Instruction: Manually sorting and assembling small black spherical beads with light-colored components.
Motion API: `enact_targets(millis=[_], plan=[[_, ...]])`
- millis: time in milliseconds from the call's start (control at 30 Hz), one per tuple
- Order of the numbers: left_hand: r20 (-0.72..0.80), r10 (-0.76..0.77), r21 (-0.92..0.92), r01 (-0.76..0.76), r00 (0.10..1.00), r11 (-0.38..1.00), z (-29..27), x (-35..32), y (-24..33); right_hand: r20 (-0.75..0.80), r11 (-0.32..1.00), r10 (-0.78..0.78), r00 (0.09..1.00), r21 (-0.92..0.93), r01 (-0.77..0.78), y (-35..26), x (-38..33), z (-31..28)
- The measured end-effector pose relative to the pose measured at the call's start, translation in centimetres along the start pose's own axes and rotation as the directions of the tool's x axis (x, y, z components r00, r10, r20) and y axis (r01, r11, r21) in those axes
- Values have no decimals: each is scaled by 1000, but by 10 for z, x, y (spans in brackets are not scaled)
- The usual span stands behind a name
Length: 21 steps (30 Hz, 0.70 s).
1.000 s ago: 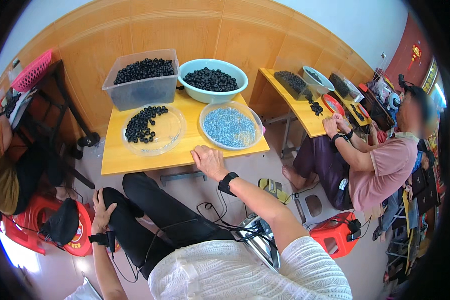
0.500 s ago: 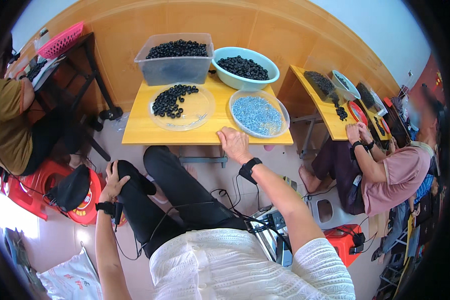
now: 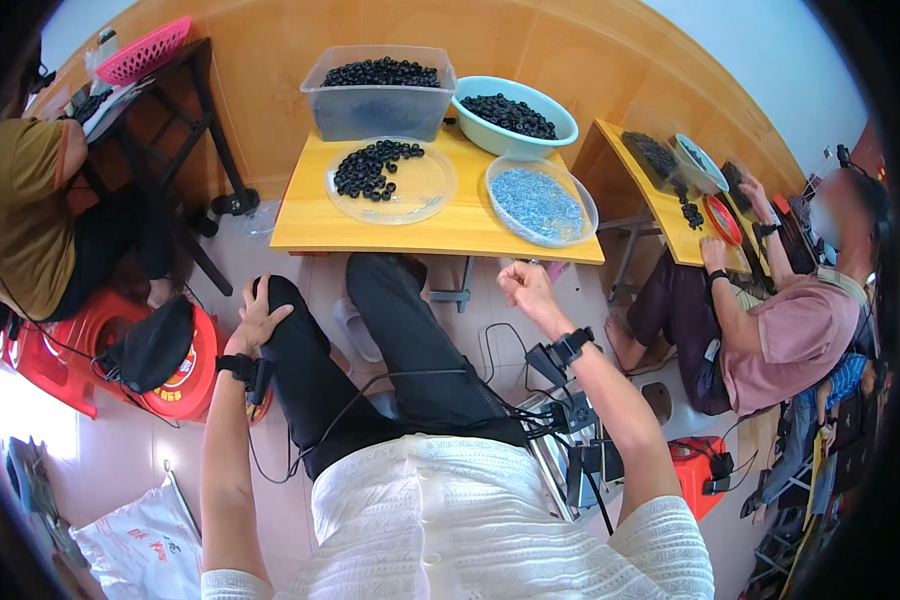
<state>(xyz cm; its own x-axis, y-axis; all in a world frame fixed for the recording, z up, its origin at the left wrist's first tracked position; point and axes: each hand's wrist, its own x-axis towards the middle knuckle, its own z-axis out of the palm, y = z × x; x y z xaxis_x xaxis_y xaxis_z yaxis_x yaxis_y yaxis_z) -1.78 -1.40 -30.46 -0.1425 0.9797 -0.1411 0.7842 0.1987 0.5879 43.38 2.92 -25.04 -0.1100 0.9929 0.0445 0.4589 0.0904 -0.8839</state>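
My left hand (image 3: 260, 317) rests on my left knee with its fingers spread and nothing in them. Just off the front edge of the yellow table (image 3: 300, 225), my right hand (image 3: 528, 293) hangs in the air, fingers curled in; whatever they may hold is hidden. Nearest to it on the table is a clear round tray of small bluish metallic pieces (image 3: 537, 203). To the left lies a clear round lid (image 3: 420, 200) with several black ring-shaped parts (image 3: 372, 172) on it. Behind stand a clear bin (image 3: 380, 115) and a pale-blue basin (image 3: 567, 130), both holding black parts.
A person in pink (image 3: 790, 330) sits at another yellow table (image 3: 660, 205) on the right. On the left, a person in brown (image 3: 30, 210) sits by a dark table. Red stools (image 3: 205, 385), loose cables (image 3: 400, 375) and a white bag (image 3: 145, 535) are around me.
My right hand has left the table's front edge and drawn back right, its fingers curling. My left hand stays on the knee. The view has shifted, and the person in pink has raised one hand.
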Motion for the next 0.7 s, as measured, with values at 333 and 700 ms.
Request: enact_targets(millis=[333, 700], plan=[[-78, 39, 22, -37, 996, 999, 18, 10, 7, 244, 991, 125, 962, 11, -132, 33, -44, 56], [-98, 84, 56, -79, 992, 995, 29, -9, 15, 254, 836, 120, 960, -547, 40, 39, -52, 65]])
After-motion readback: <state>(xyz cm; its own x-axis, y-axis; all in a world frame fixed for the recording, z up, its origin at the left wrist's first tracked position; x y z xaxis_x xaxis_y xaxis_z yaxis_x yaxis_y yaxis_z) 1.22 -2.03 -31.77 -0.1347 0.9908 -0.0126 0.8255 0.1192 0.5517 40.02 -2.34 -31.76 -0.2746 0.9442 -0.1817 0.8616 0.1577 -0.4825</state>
